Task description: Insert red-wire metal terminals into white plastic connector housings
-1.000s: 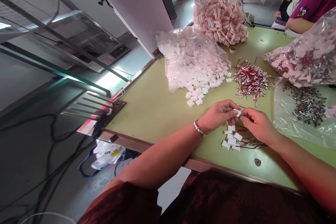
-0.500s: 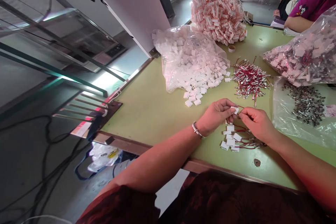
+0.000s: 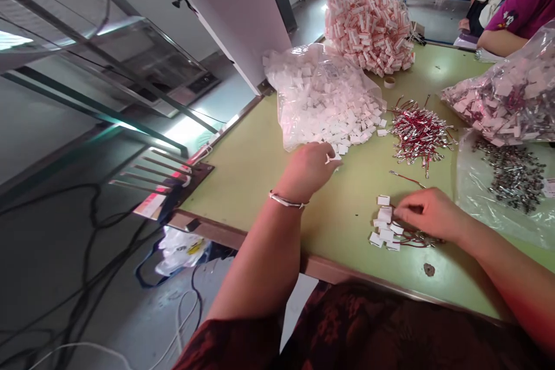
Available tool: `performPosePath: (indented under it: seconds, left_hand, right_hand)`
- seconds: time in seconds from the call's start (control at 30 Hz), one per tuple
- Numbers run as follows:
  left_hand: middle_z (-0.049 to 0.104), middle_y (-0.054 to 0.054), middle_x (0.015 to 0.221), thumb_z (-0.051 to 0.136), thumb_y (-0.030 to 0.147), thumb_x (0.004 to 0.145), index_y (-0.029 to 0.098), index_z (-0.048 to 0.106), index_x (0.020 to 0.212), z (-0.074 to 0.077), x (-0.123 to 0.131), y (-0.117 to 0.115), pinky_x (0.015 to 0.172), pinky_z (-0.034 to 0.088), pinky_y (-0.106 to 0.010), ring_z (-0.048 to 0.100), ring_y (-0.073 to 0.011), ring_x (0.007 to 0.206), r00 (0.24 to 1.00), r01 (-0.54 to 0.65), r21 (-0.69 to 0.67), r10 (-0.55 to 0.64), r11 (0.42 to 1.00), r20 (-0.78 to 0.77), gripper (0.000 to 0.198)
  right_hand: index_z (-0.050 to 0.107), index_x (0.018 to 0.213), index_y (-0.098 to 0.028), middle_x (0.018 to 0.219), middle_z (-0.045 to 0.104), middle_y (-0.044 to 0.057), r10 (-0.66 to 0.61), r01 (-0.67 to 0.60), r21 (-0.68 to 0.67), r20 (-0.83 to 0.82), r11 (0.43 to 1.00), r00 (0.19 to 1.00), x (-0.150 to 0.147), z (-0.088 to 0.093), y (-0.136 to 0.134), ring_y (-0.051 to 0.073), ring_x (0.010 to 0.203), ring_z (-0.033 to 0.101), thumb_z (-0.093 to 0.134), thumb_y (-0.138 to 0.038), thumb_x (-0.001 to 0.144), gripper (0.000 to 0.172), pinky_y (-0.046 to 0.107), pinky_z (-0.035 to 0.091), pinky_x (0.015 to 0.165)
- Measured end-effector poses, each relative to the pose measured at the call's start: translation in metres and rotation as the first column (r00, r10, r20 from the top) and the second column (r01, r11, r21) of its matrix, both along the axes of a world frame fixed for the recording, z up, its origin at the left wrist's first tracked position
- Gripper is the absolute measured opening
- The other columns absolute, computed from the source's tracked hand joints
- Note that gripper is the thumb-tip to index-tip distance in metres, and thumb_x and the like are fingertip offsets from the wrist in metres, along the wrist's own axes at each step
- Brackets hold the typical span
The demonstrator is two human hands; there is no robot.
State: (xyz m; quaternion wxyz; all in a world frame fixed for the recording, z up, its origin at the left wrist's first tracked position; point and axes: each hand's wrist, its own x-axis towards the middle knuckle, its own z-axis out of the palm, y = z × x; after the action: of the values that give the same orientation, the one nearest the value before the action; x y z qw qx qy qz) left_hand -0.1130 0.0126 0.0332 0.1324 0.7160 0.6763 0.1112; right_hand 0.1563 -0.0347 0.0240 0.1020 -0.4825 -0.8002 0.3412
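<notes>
My left hand [image 3: 310, 170] is at the front edge of the pile of white connector housings [image 3: 358, 118], fingers curled around a small white housing [image 3: 333, 158]. My right hand [image 3: 429, 214] has thumb and forefinger pinched at a red wire, beside a small group of white housings with red wires [image 3: 385, 235]. Its fingertips partly cover that wire. Just above the right hand shows a single red wire with a metal terminal [image 3: 406, 178], its near end meeting the hand. A heap of red terminal wires [image 3: 420, 132] lies beyond.
A clear bag [image 3: 303, 87] holds more housings. Behind it rises a big stack of pinkish-white parts [image 3: 368, 23], with a tape roll [image 3: 389, 82] nearby. Metal pieces [image 3: 518, 176] lie on plastic at right, below another filled bag [image 3: 507, 89]. Another person's arm [image 3: 503, 40] rests across the table.
My hands have come apart. The left moved left and away to the housing pile. The right moved slightly down to the wired group, and the white housing between them has left that spot.
</notes>
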Motion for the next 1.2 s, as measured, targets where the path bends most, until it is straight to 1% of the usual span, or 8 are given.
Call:
performPosePath:
  seconds: [0.13,0.3,0.5,0.57,0.63,0.77,1.0,1.2]
  left_hand:
    - [0.066,-0.011,0.090,0.058,0.021,0.078,0.014,0.065,0.094,-0.011,0.003,0.001,0.069,0.045,-0.033,0.061,-0.0267,0.084,0.986,0.054,-0.086,-0.067,0.995,-0.151,0.018]
    - [0.064,-0.013,0.098,0.054,0.021,0.082,0.012,0.065,0.105,-0.020,0.022,0.000,0.076,0.046,-0.034,0.061,-0.0274,0.092,0.980,0.116,-0.082,-0.127,0.990,-0.154,0.026]
    - [0.064,-0.009,0.088,0.057,0.020,0.081,0.015,0.067,0.090,-0.023,0.042,-0.002,0.075,0.048,-0.034,0.063,-0.0224,0.082,0.954,0.175,-0.013,-0.166,0.985,0.251,0.014]
    - [0.065,-0.006,0.074,0.062,0.021,0.078,0.014,0.063,0.083,-0.022,0.048,-0.004,0.067,0.049,-0.031,0.063,-0.0179,0.069,0.809,0.134,-0.135,-0.029,0.982,0.587,0.008]
    - [0.063,-0.003,0.063,0.063,0.021,0.079,0.014,0.059,0.077,-0.021,0.054,-0.005,0.060,0.048,-0.026,0.061,-0.0126,0.058,0.523,0.179,-0.310,0.176,0.934,0.834,0.009]
    - [0.061,0.001,0.062,0.061,0.010,0.081,0.010,0.063,0.085,-0.021,0.064,-0.010,0.059,0.048,-0.019,0.059,-0.0062,0.053,0.079,0.281,-0.431,0.427,0.857,0.901,0.005]
    - [0.065,0.000,0.062,0.062,0.006,0.081,0.008,0.068,0.086,-0.026,0.070,-0.012,0.058,0.049,-0.016,0.060,-0.0053,0.055,-0.027,0.387,-0.447,0.495,0.806,0.869,0.008]
    - [0.066,-0.001,0.066,0.069,0.013,0.077,0.010,0.067,0.088,-0.027,0.066,-0.013,0.053,0.046,-0.017,0.059,-0.0054,0.053,0.025,0.429,-0.418,0.452,0.801,0.892,0.012]
  right_hand:
    - [0.068,0.086,-0.021,0.088,0.066,0.004,-0.260,0.203,0.337,0.134,0.920,0.956,0.002,-0.009,0.019,0.016,0.069,0.057,0.051,-0.032,0.088,0.021,0.029,0.038,0.062]
    - [0.064,0.090,-0.018,0.096,0.062,0.009,-0.277,0.082,0.439,0.403,0.895,0.872,-0.003,-0.024,0.030,0.021,0.079,0.058,0.046,-0.026,0.091,0.020,0.031,0.035,0.059]
    - [0.057,0.087,-0.018,0.087,0.062,0.008,-0.339,0.207,0.406,0.284,0.890,0.897,0.001,-0.014,0.020,0.019,0.066,0.055,0.043,-0.022,0.091,0.014,0.031,0.032,0.057]
    - [0.054,0.083,-0.020,0.073,0.060,0.003,-0.315,0.265,0.310,0.126,0.913,0.941,0.002,-0.009,0.015,0.017,0.061,0.052,0.045,-0.026,0.090,0.012,0.030,0.033,0.057]
    - [0.053,0.079,-0.021,0.063,0.056,-0.001,-0.301,0.305,0.134,-0.047,0.943,0.952,-0.001,-0.005,0.010,0.015,0.057,0.048,0.048,-0.030,0.087,0.013,0.028,0.034,0.055]
    - [0.058,0.078,-0.020,0.059,0.052,-0.003,-0.367,0.329,-0.177,-0.257,0.928,0.894,-0.009,0.003,0.004,0.012,0.053,0.043,0.052,-0.035,0.081,0.017,0.026,0.033,0.051]
    - [0.060,0.070,-0.018,0.055,0.045,-0.005,-0.406,0.333,-0.261,-0.314,0.906,0.858,-0.012,0.007,0.002,0.010,0.052,0.037,0.056,-0.040,0.077,0.023,0.025,0.030,0.049]
    - [0.057,0.067,-0.019,0.053,0.040,-0.006,-0.433,0.359,-0.275,-0.290,0.892,0.853,-0.012,0.004,0.002,0.009,0.050,0.034,0.054,-0.039,0.078,0.023,0.025,0.027,0.048]
